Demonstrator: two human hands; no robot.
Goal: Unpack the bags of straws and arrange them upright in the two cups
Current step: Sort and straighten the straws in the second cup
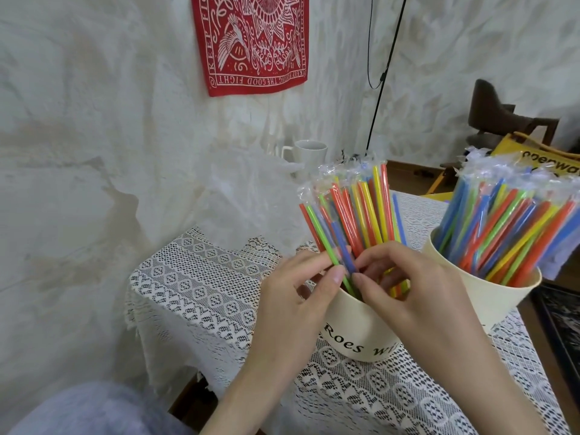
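A pale blue sleeve or knee (91, 409), blurred, fills the bottom left corner, nearest the lens. Above it both forearms reach in over the lace-covered surface (194, 296). The left hand (292, 309) has its fingers curled, thumb and forefinger pinching a green straw (329, 249) just above the cup rim. The right hand (411, 296) mirrors it, its fingers pinching a blue straw (345, 252) right beside the green one; the two hands almost touch.

Both hands cover most of the rim of the near cup (354, 328), a cream tub with black lettering that reads only in part: "Roes wi". Its straws (354, 205), each in a clear wrapper, stand upright and fan outward. To the right, close by, a second cream cup (492, 296) holds a denser bundle (508, 224) leaning left; its lettering is cut off by the right hand.

Behind the straws a white mug (309, 152) stands, partly veiled by a clear crumpled bag (244, 196) that is hard to separate from the pale wall. A red printed cloth (254, 42) hangs above, its top cropped. A black cable (384, 73) drops beside it. Far right, a brown chair (499, 114) and a yellow bag (546, 155) run off the frame.
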